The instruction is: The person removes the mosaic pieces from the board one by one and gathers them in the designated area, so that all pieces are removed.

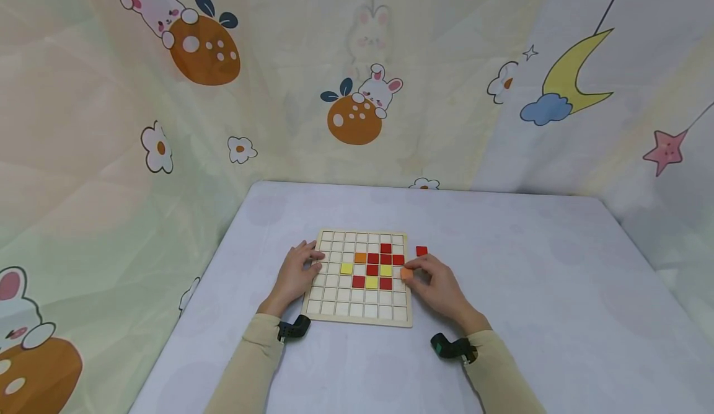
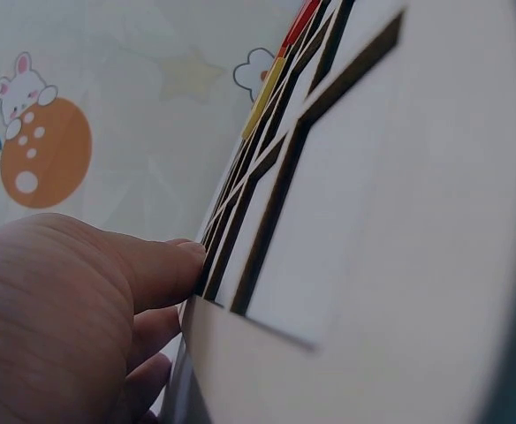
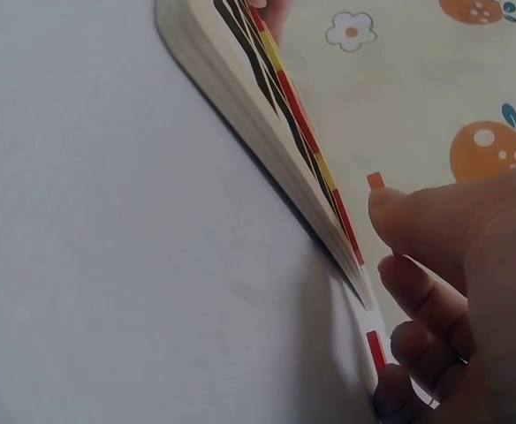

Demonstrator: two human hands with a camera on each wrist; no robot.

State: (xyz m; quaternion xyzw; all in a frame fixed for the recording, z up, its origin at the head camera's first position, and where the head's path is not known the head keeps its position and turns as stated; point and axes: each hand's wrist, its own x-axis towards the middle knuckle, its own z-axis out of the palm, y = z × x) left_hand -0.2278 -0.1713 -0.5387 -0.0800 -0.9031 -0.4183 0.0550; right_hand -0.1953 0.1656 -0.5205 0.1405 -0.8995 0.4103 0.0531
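A wooden grid board (image 1: 334, 293) with white squares lies flat on the table. Several red tiles (image 1: 385, 259) fill some of its squares, along with yellow tiles (image 1: 346, 268) and one orange tile (image 1: 360, 257). My left hand (image 1: 295, 274) rests against the board's left edge, its thumb touching the rim in the left wrist view. Beyond the right edge, my right hand (image 1: 443, 287) pinches an orange square tile (image 1: 406, 273) between thumb and forefinger. In the right wrist view that held tile (image 3: 375, 180) sticks out past the thumb tip.
A loose red tile (image 1: 421, 251) lies on the table just right of the board, near my right fingers. The white-covered table (image 1: 519, 265) extends to both sides. Behind it hangs a printed cloth (image 1: 290, 92). Each wrist carries a black camera (image 1: 294, 328).
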